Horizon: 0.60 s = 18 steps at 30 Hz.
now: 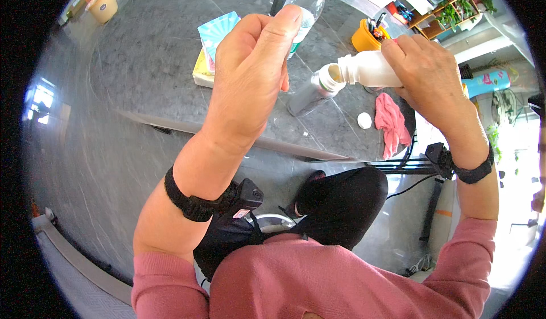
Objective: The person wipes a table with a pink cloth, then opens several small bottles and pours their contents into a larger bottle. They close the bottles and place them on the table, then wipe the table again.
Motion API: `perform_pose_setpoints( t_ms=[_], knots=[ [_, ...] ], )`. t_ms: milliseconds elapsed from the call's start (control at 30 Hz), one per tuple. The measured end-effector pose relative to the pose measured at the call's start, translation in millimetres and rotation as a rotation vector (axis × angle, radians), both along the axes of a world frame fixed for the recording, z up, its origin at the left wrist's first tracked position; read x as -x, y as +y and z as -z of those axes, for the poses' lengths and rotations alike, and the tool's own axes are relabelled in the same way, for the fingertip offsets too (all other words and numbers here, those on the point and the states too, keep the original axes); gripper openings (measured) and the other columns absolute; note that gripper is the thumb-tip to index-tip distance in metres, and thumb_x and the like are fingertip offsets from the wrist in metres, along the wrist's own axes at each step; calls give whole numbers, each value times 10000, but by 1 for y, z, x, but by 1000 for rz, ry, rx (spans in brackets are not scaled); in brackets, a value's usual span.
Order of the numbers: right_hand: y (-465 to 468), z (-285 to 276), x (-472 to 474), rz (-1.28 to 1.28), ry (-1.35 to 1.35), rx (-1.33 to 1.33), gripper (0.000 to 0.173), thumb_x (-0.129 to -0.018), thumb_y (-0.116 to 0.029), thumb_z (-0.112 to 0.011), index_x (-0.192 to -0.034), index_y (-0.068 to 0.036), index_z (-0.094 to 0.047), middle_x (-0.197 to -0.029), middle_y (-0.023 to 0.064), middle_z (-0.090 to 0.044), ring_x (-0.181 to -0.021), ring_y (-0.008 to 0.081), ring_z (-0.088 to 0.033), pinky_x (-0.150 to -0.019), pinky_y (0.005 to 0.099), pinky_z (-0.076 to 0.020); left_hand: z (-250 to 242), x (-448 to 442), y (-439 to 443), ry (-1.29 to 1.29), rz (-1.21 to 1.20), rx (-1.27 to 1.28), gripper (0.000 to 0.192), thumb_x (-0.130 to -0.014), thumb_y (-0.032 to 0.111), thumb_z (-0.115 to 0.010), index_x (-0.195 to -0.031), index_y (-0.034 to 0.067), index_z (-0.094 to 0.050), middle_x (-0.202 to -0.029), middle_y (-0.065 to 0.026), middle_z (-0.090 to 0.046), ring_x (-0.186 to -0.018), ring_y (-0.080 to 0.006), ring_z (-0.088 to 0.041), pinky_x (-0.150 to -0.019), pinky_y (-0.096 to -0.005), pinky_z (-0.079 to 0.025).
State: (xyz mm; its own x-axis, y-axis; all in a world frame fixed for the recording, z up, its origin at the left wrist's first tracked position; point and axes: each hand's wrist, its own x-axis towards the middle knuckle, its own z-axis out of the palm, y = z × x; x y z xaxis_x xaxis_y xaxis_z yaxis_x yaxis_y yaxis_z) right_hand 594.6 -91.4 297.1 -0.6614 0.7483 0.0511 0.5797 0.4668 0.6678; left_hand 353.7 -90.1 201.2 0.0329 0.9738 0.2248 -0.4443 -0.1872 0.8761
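My right hand (426, 71) grips a white plastic bottle (377, 68), tilted nearly level with its open neck pointing left. That neck is at the open mouth of a translucent greyish bottle (313, 93) standing on the grey marbled table (162, 76). My left hand (251, 63) is raised over the table with curled fingers and the thumb up; whether it holds anything is hidden. Just behind its thumb is a clear plastic bottle with a green cap (306, 10). A round white cap (364, 120) and a crumpled pink cloth (390, 123) lie on the table below the white bottle.
Left of the clear bottle, a blue patterned card or packet (215, 33) leans on a yellow and white block (202, 71). A yellow-orange tub (364, 35) holds pens or tools. The table's near edge (277, 144) runs before my knees. A beige bin (103, 5) stands far left.
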Motion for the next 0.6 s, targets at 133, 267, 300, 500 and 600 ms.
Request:
perform_pose_setpoints(
  t_ms=[133, 267, 300, 500, 600],
  knots=[
    [0, -4, 7, -97, -42, -68, 297, -728, -92, -706, -997, -98, -580, -850, 57, -599, -830, 244, -633, -693, 379, -521, -2, 0, 0, 4, -21, 5, 400, -987, 385, -593, -943, -8, -653, -621, 16, -454, -518, -75, -375, -521, -265, -387],
    [0, -4, 10, -142, -51, -93, 169, -805, -106, -636, -968, -101, -593, -829, 51, -607, -815, 233, -643, -667, 370, -525, -1, 1, -1, 16, -26, 0, 398, -988, 386, -593, -931, -3, -656, -618, 21, -453, -519, -74, -375, -518, -266, -385],
    [0, -4, 9, -109, -43, -73, 278, -745, -98, -698, -997, -101, -581, -853, 56, -595, -838, 246, -632, -692, 379, -518, -1, 0, -1, 15, -24, 0, 396, -988, 386, -593, -929, -1, -657, -616, 22, -453, -519, -73, -375, -518, -266, -385],
    [-4, 3, -1, 10, 89, 30, 483, -636, -102, -817, -1038, -90, -550, -922, 86, -601, -878, 309, -627, -721, 413, -510, 4, 0, 2, 39, 5, 5, 374, -991, 369, -574, -932, 11, -662, -640, 7, -489, -524, -84, -405, -523, -266, -390],
    [-10, 12, -11, 71, 248, 100, 456, -645, -98, -806, -1022, -92, -549, -917, 113, -624, -863, 341, -638, -713, 440, -506, 2, -2, -1, 65, 32, 62, 358, -995, 359, -551, -942, 23, -666, -660, -5, -518, -542, -95, -451, -545, -257, -400]
  ],
)
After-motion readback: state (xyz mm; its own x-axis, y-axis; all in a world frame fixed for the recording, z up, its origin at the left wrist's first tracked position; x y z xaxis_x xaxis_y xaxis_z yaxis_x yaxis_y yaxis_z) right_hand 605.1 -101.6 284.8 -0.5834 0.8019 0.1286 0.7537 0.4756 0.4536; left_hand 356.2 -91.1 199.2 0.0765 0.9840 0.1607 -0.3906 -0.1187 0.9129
